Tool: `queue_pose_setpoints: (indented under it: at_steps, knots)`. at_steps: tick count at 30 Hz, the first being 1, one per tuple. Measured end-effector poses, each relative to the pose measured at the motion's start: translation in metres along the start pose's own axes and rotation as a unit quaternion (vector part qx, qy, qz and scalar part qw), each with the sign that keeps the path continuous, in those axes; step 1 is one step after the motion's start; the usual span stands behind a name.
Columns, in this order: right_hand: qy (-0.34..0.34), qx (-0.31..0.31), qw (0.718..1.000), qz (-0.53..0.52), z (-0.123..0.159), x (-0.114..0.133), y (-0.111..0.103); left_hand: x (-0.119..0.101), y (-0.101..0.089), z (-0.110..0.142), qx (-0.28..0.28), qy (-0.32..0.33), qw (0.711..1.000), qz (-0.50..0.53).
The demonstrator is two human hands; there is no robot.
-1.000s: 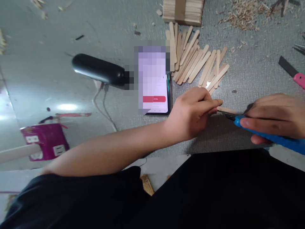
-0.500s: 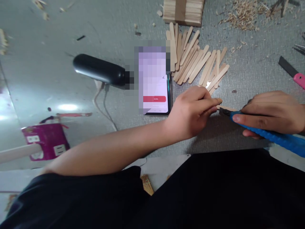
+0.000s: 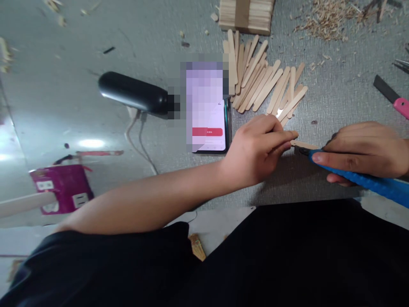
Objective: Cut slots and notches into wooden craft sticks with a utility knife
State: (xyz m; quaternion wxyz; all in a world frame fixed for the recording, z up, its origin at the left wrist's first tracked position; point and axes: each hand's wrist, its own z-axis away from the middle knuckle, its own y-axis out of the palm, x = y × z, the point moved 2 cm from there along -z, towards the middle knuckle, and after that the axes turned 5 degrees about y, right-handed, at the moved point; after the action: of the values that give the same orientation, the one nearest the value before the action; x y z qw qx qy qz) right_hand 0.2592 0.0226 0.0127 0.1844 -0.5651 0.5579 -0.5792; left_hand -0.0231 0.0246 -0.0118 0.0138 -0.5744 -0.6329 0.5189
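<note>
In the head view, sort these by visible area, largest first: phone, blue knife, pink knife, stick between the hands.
Phone
Blue knife, cut off at the picture's edge
Pink knife, also cut off
Stick, partly hidden

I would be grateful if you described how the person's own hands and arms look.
The left hand and left forearm are bare, with no glove, watch or visible ring, below a dark sleeve. The right hand is gloveless too; any sleeve is out of frame.

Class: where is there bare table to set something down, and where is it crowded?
Mostly bare: beyond the black device; between the loose sticks and pink-handled tool, nearer than the shavings. Crowded: the sweep from stick bundle to left hand.
</note>
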Motion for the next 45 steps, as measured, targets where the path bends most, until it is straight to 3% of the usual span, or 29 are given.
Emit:
queue_pose_setpoints:
  at_steps: [11, 16, 19, 23, 30, 36, 41, 45]
  knots:
    - [0.009, 0.02, 1.0, -0.015, -0.003, 0.001, 0.001, 0.001, -0.001, -0.001, 0.002, 0.002, 1.0, 0.005]
    - [0.134, 0.099, 0.982, -0.093, -0.009, 0.001, 0.0, 0.003, -0.001, -0.001, 0.013, 0.004, 1.0, 0.003]
    - [0.162, 0.11, 0.975, -0.102, -0.013, 0.004, -0.001, 0.003, -0.001, -0.001, 0.006, 0.011, 1.0, -0.001]
    - [0.127, 0.077, 0.988, -0.038, -0.013, 0.007, -0.002, 0.002, -0.001, -0.002, 0.006, 0.017, 1.0, -0.01]
    - [-0.034, -0.009, 0.996, 0.085, -0.007, 0.013, -0.001, -0.003, -0.001, -0.001, 0.011, 0.021, 0.998, -0.053]
    - [-0.039, -0.031, 0.994, 0.097, -0.008, 0.016, -0.001, -0.005, -0.002, -0.003, 0.017, 0.04, 0.994, -0.105]
    - [0.048, 0.021, 0.993, 0.11, -0.008, 0.012, -0.002, -0.006, -0.003, -0.001, 0.032, 0.036, 0.993, -0.106]
    - [-0.029, -0.048, 0.993, 0.107, -0.001, 0.008, -0.001, -0.005, -0.004, -0.001, 0.018, 0.026, 0.996, -0.089]
